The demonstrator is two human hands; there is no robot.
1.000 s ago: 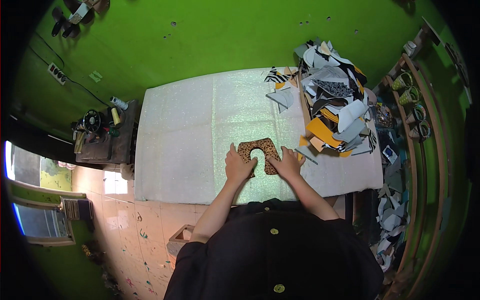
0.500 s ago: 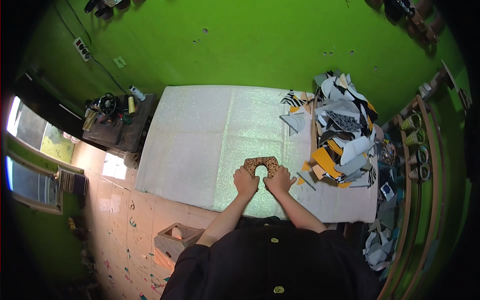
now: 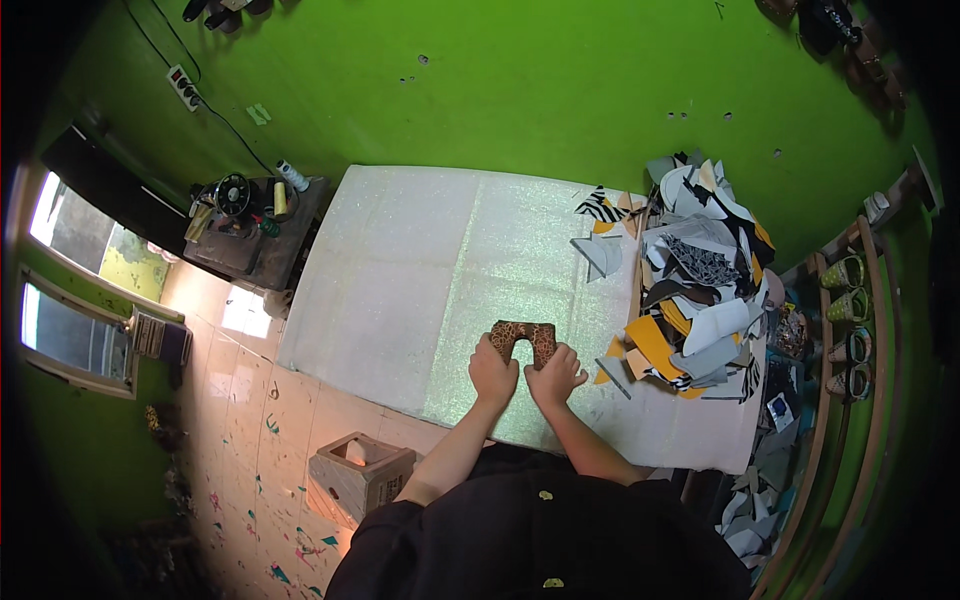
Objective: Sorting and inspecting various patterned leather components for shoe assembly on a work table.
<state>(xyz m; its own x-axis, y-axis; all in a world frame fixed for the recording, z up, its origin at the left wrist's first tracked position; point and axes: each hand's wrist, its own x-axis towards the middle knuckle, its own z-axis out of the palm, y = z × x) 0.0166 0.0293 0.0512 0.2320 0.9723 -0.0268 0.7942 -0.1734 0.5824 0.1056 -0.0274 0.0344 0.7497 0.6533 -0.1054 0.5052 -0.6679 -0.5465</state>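
Observation:
A U-shaped piece with a brown and tan crackle-like print is held over the white, shimmering sheet on the table, its curve pointing away from me. Around its left leg closes my left hand, thumb on the inner side. My right hand grips the other leg the same way, its outer fingers partly lifted. The sheet shows through the gap between the legs. Palms and the lower ends of the piece are hidden by my fingers.
A heap of cut scraps in grey, white, yellow and zebra print lies at the table's right. A sewing machine stands beyond the left edge. Shoes hang on a wooden rack at right. A box sits on the littered floor.
My view has turned slightly, so the room sits differently in it. The U-shaped piece is tilted differently, and its legs look straighter. Both hands keep their hold.

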